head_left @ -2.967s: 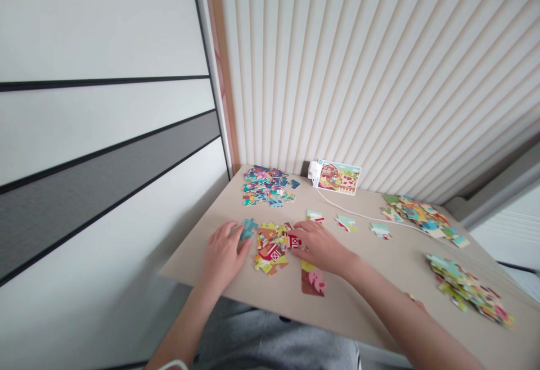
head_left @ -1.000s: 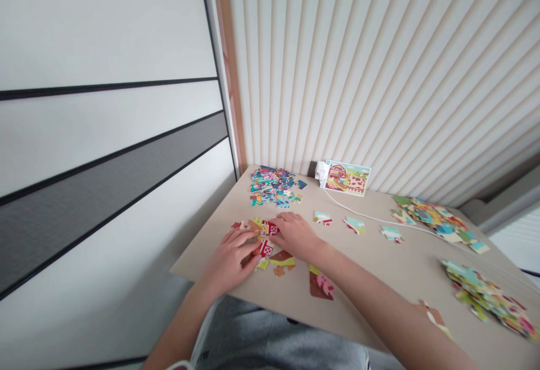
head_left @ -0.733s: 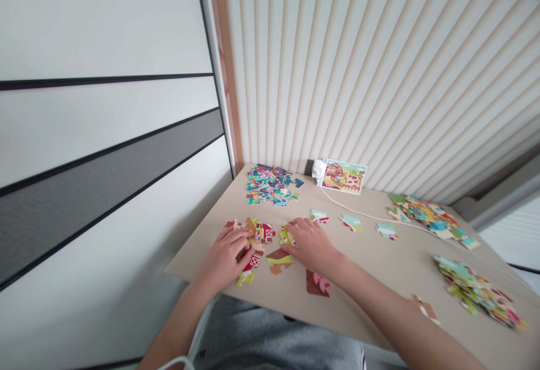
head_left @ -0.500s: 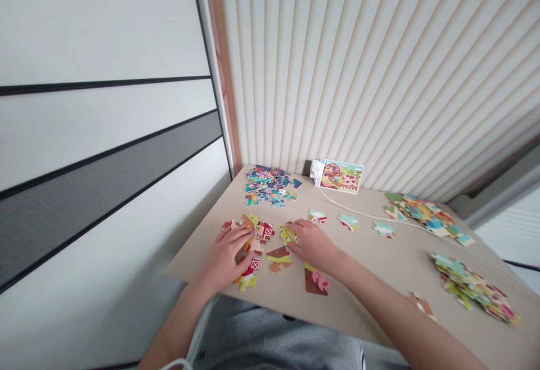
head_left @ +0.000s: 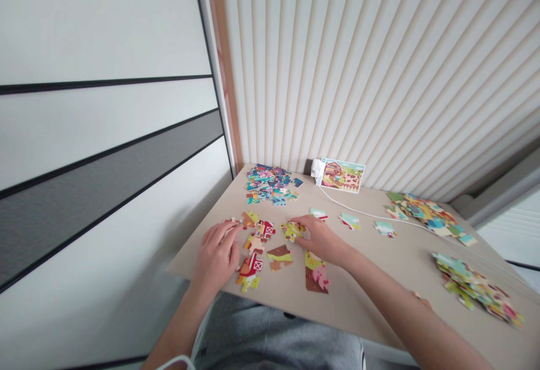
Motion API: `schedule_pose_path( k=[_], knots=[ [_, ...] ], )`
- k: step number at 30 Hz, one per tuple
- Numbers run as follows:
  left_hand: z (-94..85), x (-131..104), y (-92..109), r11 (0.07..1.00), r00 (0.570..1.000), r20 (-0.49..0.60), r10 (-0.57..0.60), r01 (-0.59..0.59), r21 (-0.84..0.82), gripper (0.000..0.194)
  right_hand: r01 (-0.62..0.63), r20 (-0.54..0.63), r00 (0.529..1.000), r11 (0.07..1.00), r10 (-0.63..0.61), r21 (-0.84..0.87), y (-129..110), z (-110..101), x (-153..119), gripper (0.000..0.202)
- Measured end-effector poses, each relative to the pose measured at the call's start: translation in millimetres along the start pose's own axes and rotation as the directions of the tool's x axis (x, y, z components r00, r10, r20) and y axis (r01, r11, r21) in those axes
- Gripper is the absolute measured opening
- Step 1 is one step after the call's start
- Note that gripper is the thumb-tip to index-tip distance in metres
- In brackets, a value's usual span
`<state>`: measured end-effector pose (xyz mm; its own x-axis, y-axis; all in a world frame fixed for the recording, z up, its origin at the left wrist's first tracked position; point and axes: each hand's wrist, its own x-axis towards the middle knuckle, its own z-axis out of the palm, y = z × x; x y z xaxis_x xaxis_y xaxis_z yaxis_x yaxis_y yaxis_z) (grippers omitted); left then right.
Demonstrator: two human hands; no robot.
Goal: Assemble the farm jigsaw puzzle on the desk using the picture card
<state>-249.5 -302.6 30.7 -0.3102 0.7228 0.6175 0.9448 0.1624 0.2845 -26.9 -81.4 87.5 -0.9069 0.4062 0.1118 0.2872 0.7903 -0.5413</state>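
My right hand (head_left: 319,239) pinches a yellow-green puzzle piece (head_left: 290,231) between thumb and fingers, at or just above the table. My left hand (head_left: 216,253) is open, its fingers stretched out loosely and their tips beside a pinkish puzzle piece (head_left: 230,221), which they partly cover. Right of those fingertips lie a brown and yellow piece (head_left: 250,219) and a red barn piece (head_left: 265,229). Closer to me is another red barn piece (head_left: 252,266). Between my hands rests a brown and green piece (head_left: 279,257). A pig piece (head_left: 318,276) lies below my right wrist.
A purple-blue heap of pieces (head_left: 272,181) sits at the back left. Other heaps lie at the back right (head_left: 426,212) and the right (head_left: 476,291). A farm picture card (head_left: 342,175) leans by a white charger (head_left: 315,168), whose cable (head_left: 371,216) crosses the table.
My left hand has drawn back left, uncovering the barn and brown pieces. My right hand has shifted slightly right, and more of the yellow-green piece shows at its fingers.
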Motion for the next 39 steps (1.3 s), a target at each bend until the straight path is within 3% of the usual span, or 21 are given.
schedule_pose_path(
  k=[8,22,31,35,39],
  knots=[
    [3.8,1,-2,0.999,0.995,0.102,0.021,-0.024,0.031,0.041,0.072,-0.006,0.997,0.995,-0.072,0.068,-1,6,-2,0.046],
    [3.5,1,-3,0.997,0.993,0.105,0.062,-0.067,0.038,0.035,0.146,-0.057,0.987,0.986,-0.151,-0.083,-5,14,1,0.042],
    [3.9,2,-2,0.994,0.990,0.117,0.082,-0.089,0.057,0.033,0.097,-0.202,0.972,0.988,-0.121,-0.121,3,-8,5,0.039],
    [3.8,2,-2,0.995,0.989,0.122,0.080,-0.086,0.052,0.033,0.091,-0.198,0.973,0.988,-0.114,-0.125,12,-15,4,0.037],
    [4.3,1,-3,0.995,0.989,0.131,0.075,-0.083,0.055,0.034,0.165,-0.099,0.980,0.983,-0.173,-0.084,9,-4,5,0.034]
  ],
)
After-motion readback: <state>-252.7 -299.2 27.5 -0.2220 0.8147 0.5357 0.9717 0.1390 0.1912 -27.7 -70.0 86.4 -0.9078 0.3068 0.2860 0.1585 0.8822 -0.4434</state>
